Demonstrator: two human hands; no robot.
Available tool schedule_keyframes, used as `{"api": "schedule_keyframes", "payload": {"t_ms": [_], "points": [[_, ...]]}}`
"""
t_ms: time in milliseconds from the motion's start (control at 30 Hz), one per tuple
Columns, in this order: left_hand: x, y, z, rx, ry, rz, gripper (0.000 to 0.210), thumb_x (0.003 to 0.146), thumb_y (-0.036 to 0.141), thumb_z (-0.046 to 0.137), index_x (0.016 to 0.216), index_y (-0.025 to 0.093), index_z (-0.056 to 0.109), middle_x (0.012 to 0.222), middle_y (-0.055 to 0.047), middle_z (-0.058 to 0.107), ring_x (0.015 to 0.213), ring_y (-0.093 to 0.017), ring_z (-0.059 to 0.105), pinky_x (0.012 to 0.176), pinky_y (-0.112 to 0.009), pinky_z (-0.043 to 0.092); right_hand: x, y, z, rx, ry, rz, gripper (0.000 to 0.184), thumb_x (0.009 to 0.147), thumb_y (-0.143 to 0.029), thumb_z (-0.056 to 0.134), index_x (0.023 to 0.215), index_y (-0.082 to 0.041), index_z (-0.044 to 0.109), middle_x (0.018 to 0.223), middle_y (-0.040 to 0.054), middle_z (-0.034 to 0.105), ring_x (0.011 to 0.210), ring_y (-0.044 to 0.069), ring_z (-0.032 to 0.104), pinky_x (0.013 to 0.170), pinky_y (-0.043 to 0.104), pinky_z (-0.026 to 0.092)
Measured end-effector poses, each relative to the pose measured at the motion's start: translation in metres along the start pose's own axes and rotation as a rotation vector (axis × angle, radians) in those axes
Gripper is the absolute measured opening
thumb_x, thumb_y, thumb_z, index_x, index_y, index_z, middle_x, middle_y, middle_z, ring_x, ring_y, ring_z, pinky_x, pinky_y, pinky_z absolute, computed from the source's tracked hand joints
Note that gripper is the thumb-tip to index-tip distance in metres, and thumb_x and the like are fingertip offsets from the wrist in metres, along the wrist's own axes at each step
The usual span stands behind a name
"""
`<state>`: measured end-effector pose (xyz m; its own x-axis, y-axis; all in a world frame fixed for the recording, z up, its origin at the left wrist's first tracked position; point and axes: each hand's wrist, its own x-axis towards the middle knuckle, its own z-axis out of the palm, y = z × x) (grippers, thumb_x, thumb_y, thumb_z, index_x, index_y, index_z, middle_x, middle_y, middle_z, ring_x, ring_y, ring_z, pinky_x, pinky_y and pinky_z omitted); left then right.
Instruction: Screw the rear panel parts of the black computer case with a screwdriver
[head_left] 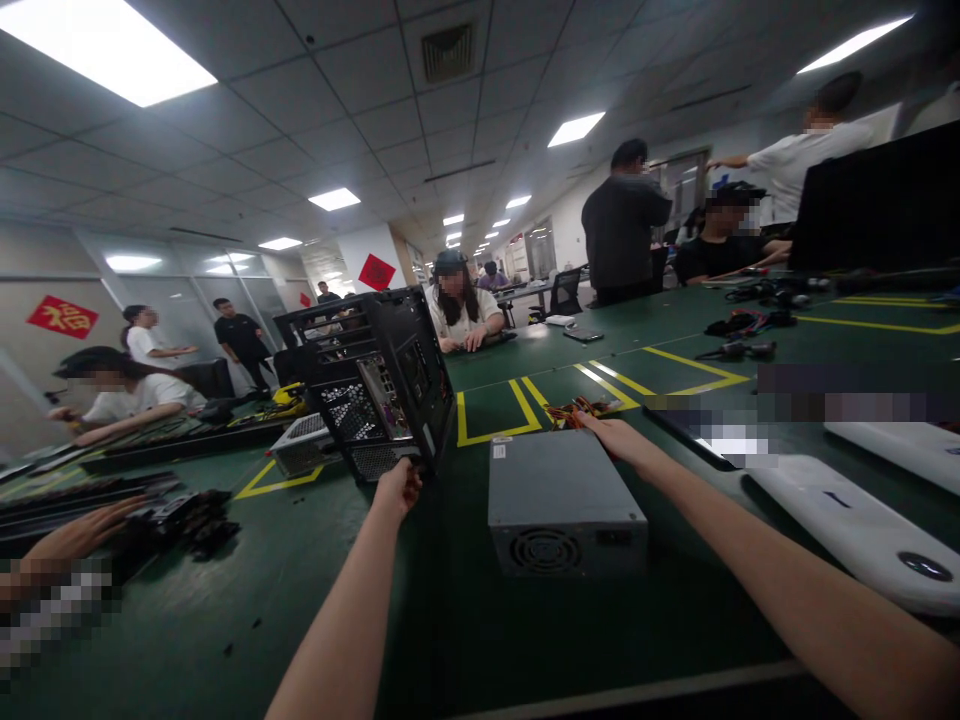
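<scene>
A black computer case (420, 370) stands upright on the green table, its metal rear ports facing me. My left hand (400, 487) is closed at the lower rear corner of this case, fingers curled on its bottom edge. In front of me lies a grey power supply (562, 480) with its fan grille and socket toward me. Coloured cables (574, 412) come out behind it. My right hand (611, 438) reaches along its far right corner, fingers closed at the cables; the fingertips are partly hidden.
Another power supply (300, 440) lies left of the case. A co-worker's hand (94, 525) rests near black parts (187, 520) at left. White devices (847, 520) and a dark phone-like slab (690, 435) lie right. Yellow tape (499, 438) marks the table. People sit and stand beyond.
</scene>
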<state>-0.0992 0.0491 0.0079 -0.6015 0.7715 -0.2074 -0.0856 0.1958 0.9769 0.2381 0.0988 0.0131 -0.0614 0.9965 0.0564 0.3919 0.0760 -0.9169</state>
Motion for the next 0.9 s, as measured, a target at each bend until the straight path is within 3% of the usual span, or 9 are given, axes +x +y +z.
{"api": "schedule_keyframes", "payload": {"t_ms": [133,267,367,433,533,733,833,900], "points": [[-0.004,-0.009,-0.005,0.132,0.011,0.171,0.001,0.07,0.016,0.046,0.07,0.015,0.048,0.057,0.001,0.053,0.05,-0.009,0.055,0.045,-0.018,0.04,0.0,0.0,-0.005,-0.121,-0.008,-0.034,0.054,0.075,-0.058,0.035,0.07,-0.014,0.067,0.066,0.0086,0.063,0.061,0.018,0.057,0.058,0.026,0.039],[-0.015,-0.012,-0.015,0.312,-0.025,0.317,0.004,0.066,0.014,0.053,0.068,0.017,0.052,0.062,0.0,0.056,0.06,-0.013,0.056,0.056,-0.022,0.041,-0.005,-0.012,-0.022,-0.339,0.055,-0.112,0.039,0.07,-0.05,0.048,0.054,-0.018,0.063,0.053,0.0035,0.057,0.056,0.017,0.052,0.052,0.025,0.033],[-0.026,-0.012,-0.021,0.744,-0.058,0.585,0.002,0.068,0.017,0.053,0.068,0.018,0.055,0.076,-0.004,0.059,0.075,-0.016,0.055,0.068,-0.025,0.039,-0.014,-0.036,-0.03,-0.489,0.13,-0.207,0.029,0.068,-0.044,0.052,0.054,-0.02,0.061,0.054,0.0037,0.055,0.058,0.018,0.05,0.052,0.026,0.03],[-0.032,-0.012,-0.02,0.975,-0.073,0.721,0.008,0.073,0.019,0.048,0.073,0.019,0.056,0.086,-0.005,0.058,0.082,-0.016,0.053,0.072,-0.025,0.038,-0.02,-0.059,-0.024,-0.545,0.128,-0.296,0.027,0.071,-0.043,0.049,0.061,-0.021,0.062,0.061,0.0041,0.058,0.061,0.017,0.05,0.053,0.026,0.029],[-0.036,-0.013,-0.014,1.128,-0.129,0.79,0.013,0.078,0.018,0.042,0.08,0.02,0.055,0.092,-0.004,0.056,0.086,-0.015,0.052,0.073,-0.024,0.037,-0.023,-0.097,0.006,-0.588,0.043,-0.442,0.029,0.072,-0.044,0.047,0.063,-0.021,0.063,0.061,0.0033,0.059,0.058,0.016,0.051,0.053,0.026,0.031],[-0.028,-0.013,-0.023,1.389,-0.201,0.897,0.023,0.083,0.013,0.029,0.091,0.019,0.05,0.097,-0.004,0.051,0.089,-0.013,0.049,0.075,-0.024,0.037,0.006,-0.157,0.097,-0.568,-0.087,-0.669,0.03,0.072,-0.046,0.048,0.082,-0.022,0.064,0.082,0.0035,0.063,0.076,0.018,0.055,0.065,0.026,0.038],[-0.026,-0.012,-0.041,1.426,-0.26,0.991,0.022,0.082,0.012,0.03,0.09,0.018,0.05,0.096,-0.005,0.052,0.089,-0.014,0.047,0.076,-0.025,0.037,0.023,-0.175,0.133,-0.528,-0.058,-0.7,0.032,0.072,-0.044,0.049,0.083,-0.018,0.063,0.08,0.0057,0.063,0.075,0.019,0.056,0.067,0.027,0.04],[-0.026,-0.01,-0.055,1.456,-0.305,1.021,0.021,0.082,0.013,0.03,0.089,0.018,0.049,0.094,-0.005,0.052,0.088,-0.015,0.047,0.075,-0.025,0.038,0.024,-0.184,0.148,-0.489,0.04,-0.704,0.034,0.075,-0.041,0.045,0.089,-0.014,0.06,0.085,0.0091,0.061,0.079,0.021,0.055,0.07,0.031,0.04]]}}
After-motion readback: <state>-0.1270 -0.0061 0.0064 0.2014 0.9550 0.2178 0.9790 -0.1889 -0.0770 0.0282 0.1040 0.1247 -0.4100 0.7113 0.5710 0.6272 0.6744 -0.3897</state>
